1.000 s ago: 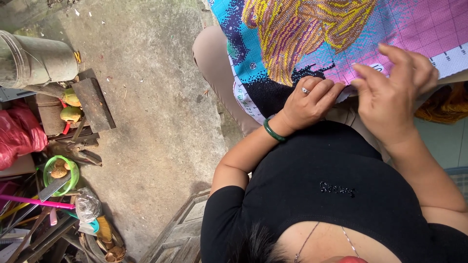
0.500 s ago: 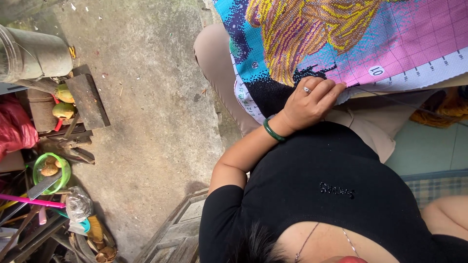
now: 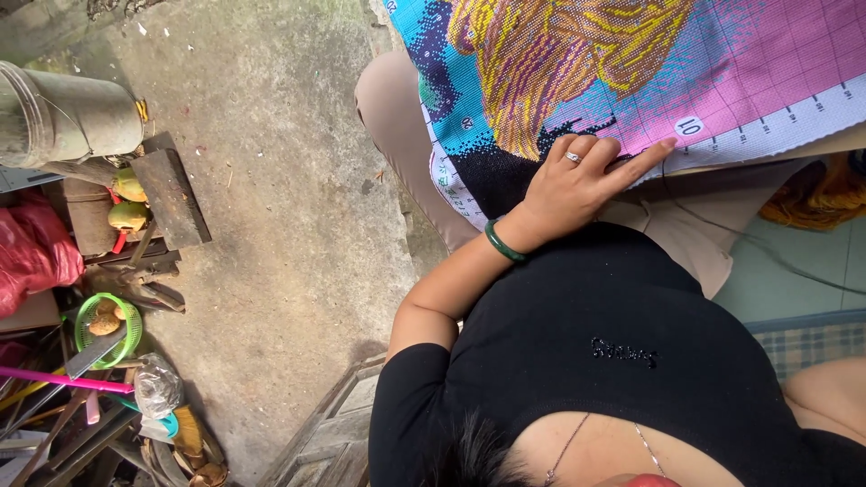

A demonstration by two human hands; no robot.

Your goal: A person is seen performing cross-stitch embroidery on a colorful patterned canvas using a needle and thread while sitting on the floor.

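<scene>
Outdoors-ish, bare concrete floor [image 3: 271, 225]. Far left is clutter: dented metal bucket [image 3: 77, 117], red bag [image 3: 32, 252], green basket [image 3: 108, 329] w/ small bits in it, scrap wood.

Centre: person seated, cross-stitch cloth [image 3: 722, 63] spread over the lap, top centre to right edge of frame. Left hand [image 3: 573, 185] lies on its lower edge. Fingers [image 3: 645, 158] are stretched flat on top w/ the index pointing right. Thumb is hidden, so can't tell if it's pinching the edge or just resting. Green bangle [image 3: 503, 245] on the wrist.

Far right: orange thread bundle [image 3: 825, 198] beside the knee. Right hand not in view.

Risk, IMO: only one hand on the cloth and maybe no real grip, so it could slide off the lap onto the gritty floor.

Vs 1 s ago: right hand was at the cloth edge, now gone. Left fingers were curled, now extended.
</scene>
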